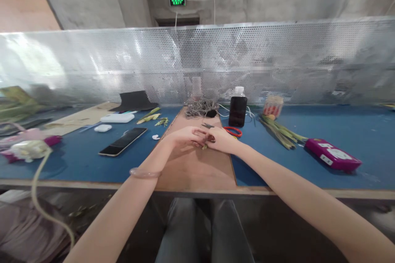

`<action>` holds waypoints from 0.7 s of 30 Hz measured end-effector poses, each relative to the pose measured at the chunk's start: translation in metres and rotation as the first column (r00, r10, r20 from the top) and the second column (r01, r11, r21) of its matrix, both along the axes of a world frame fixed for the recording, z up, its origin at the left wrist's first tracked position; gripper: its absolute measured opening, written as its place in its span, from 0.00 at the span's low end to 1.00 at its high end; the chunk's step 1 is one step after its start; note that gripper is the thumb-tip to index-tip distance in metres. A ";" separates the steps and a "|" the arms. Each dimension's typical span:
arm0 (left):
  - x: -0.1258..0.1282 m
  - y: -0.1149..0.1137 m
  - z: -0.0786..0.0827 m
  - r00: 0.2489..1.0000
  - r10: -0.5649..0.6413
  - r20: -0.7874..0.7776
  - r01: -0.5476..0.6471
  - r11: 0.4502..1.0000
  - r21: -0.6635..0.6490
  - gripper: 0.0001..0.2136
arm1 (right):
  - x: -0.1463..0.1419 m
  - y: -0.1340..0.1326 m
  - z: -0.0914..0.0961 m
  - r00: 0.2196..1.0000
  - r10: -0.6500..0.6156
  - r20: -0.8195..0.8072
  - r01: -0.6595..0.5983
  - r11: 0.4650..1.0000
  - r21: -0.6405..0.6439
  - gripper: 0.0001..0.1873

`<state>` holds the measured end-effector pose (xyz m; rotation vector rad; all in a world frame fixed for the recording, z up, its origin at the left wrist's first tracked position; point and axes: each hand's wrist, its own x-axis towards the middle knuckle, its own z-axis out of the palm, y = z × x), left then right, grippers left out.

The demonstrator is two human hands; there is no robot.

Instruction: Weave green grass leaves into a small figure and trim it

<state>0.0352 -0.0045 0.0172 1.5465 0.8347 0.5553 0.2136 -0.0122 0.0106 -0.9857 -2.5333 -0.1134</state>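
My left hand (pixel 188 136) and my right hand (pixel 222 139) meet over a brown board (pixel 197 170), fingers closed together. A small yellow-green bit, perhaps plant material (pixel 204 146), shows beneath the fingertips; the fingers hide most of whatever they pinch. Just beyond my right hand are scissors, their dark blades (pixel 207 125) to the left and red handles (pixel 233 131) to the right. They seem to lie behind the hand rather than in it. A tangled heap of grey cord (pixel 202 108) rests at the board's far end.
Left on the blue table (pixel 83 160) are a phone (pixel 123 141), a white earbud case (pixel 103 128) and leaf scraps (pixel 149 118). A dark bottle (pixel 238 109), a bundle of stalks (pixel 279 131) and a magenta box (pixel 332 155) stand right. A perforated metal screen (pixel 123 57) closes the back.
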 end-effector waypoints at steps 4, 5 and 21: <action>-0.001 0.001 -0.001 1.000 0.011 0.027 -0.011 1.000 -0.010 0.22 | 0.000 0.000 0.001 0.999 0.008 0.040 -0.009 1.000 0.005 0.06; -0.001 0.002 -0.002 0.999 0.020 0.026 -0.020 1.000 -0.012 0.23 | 0.000 0.000 0.001 0.999 0.012 0.048 -0.012 1.000 0.008 0.06; -0.003 0.005 -0.003 0.997 0.076 -0.022 -0.077 0.996 -0.043 0.23 | -0.002 0.001 -0.003 0.999 0.049 0.015 -0.050 0.995 0.090 0.01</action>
